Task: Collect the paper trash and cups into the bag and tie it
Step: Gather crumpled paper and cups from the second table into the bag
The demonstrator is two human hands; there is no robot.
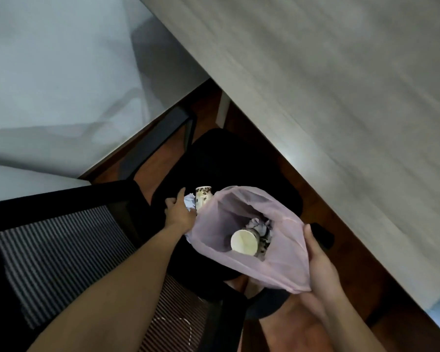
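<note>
Head view: right hand (320, 260) gripping bag (272, 252) rim to keep its mouth open, left hand (179, 212) closing on paper (189, 201) beside cup (203, 196), just left of bag.

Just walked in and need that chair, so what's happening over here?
A person is bagging trash on the black chair seat. The right hand holds the pink bag open; one paper cup and crumpled paper are inside. The left hand reaches for a patterned cup and more paper outside it. The bag isn't tied.
</note>
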